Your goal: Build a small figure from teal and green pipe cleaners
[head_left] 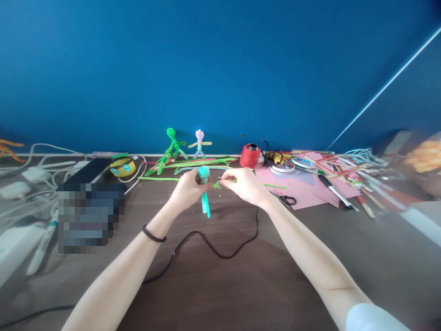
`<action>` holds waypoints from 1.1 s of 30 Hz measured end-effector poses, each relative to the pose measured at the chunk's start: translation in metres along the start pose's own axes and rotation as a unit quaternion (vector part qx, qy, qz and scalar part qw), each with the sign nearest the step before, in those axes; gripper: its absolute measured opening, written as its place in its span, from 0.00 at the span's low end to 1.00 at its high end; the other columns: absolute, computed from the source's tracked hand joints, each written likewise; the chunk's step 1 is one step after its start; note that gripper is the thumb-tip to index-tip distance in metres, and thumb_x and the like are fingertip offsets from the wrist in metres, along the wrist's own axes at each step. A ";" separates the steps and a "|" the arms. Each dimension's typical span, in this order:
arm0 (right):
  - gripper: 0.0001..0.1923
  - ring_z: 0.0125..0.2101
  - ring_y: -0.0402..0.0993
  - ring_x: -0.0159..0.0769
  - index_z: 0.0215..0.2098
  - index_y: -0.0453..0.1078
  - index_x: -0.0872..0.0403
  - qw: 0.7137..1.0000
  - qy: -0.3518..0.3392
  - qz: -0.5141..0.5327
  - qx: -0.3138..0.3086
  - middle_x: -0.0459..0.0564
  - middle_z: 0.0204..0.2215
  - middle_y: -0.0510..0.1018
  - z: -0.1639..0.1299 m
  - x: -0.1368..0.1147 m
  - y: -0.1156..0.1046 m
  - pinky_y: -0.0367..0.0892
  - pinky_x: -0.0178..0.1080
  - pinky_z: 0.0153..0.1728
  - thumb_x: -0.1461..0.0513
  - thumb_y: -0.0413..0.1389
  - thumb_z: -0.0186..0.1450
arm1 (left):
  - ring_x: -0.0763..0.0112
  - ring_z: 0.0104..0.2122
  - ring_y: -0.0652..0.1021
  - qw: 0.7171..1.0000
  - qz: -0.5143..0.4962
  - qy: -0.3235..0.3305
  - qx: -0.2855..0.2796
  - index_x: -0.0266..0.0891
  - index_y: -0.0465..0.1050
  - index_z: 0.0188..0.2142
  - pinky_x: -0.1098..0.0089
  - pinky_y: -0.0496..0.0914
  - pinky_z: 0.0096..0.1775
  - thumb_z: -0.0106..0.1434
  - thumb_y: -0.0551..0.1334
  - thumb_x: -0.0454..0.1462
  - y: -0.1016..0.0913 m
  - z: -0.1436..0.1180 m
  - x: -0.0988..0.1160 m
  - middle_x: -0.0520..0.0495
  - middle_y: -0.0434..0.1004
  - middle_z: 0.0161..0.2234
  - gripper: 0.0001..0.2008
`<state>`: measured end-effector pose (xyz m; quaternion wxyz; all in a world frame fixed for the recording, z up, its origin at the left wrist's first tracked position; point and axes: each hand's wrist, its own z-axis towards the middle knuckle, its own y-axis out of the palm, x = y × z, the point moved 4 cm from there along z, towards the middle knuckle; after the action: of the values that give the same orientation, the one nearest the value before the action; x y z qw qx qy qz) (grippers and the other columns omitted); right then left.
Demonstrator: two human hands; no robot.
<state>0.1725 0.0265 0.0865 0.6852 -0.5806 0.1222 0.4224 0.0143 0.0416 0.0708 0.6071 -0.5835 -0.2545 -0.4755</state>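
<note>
My left hand (189, 188) grips a turquoise pipe-cleaner figure (204, 189) just below its round coiled head, and its two legs hang down toward the brown table (241, 285). My right hand (243, 185) pinches a short green pipe cleaner (217, 185) that meets the figure at its neck. Both hands hover slightly above the table, close together. A black band circles my left wrist.
A green pipe-cleaner figure (171, 148) and a lilac one (200, 143) stand against the blue wall, loose pipe cleaners below them. A red thread spool (250, 155), scissors (286, 199), pink paper (303, 186), a black cable (213, 246) and white cables (31, 179) lie around.
</note>
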 end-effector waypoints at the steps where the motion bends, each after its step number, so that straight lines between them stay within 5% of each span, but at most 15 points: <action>1: 0.07 0.21 0.65 0.30 0.24 0.69 0.56 1.000 0.005 0.017 -0.002 0.47 0.21 0.73 -0.001 -0.002 0.001 0.58 0.34 0.26 0.62 0.53 0.58 | 0.71 0.25 0.71 1.000 0.004 0.001 0.011 0.38 0.69 0.27 0.70 0.65 0.29 0.47 0.62 0.38 -0.001 0.000 0.000 0.52 0.71 0.24 0.07; 9: 0.07 0.16 0.65 0.27 0.29 0.67 0.56 0.989 0.037 0.137 -0.035 0.47 0.23 0.74 -0.003 -0.005 0.010 0.62 0.34 0.22 0.61 0.50 0.61 | 0.71 0.25 0.72 0.996 -0.053 -0.014 0.074 0.37 0.67 0.26 0.70 0.65 0.30 0.47 0.61 0.37 -0.005 0.003 -0.006 0.53 0.70 0.23 0.06; 20: 0.04 0.17 0.64 0.27 0.27 0.65 0.55 0.985 0.031 0.168 -0.026 0.45 0.23 0.72 0.000 -0.001 0.018 0.61 0.33 0.22 0.62 0.53 0.58 | 0.73 0.24 0.71 0.977 -0.173 -0.079 0.099 0.36 0.68 0.25 0.71 0.65 0.30 0.44 0.64 0.37 -0.006 0.003 -0.007 0.52 0.72 0.21 0.09; 33: 0.09 0.17 0.62 0.26 0.29 0.72 0.57 0.984 0.068 0.144 -0.076 0.45 0.21 0.72 0.006 0.018 0.013 0.57 0.32 0.20 0.58 0.57 0.55 | 0.71 0.23 0.73 0.976 -0.194 -0.077 -0.053 0.37 0.69 0.25 0.69 0.65 0.28 0.44 0.67 0.39 -0.004 0.004 -0.002 0.51 0.72 0.20 0.11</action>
<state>0.1725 0.0389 0.0677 0.5613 -0.6346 0.2183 0.4843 0.0107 0.0468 0.0721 0.4497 -0.5892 -0.3832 -0.5511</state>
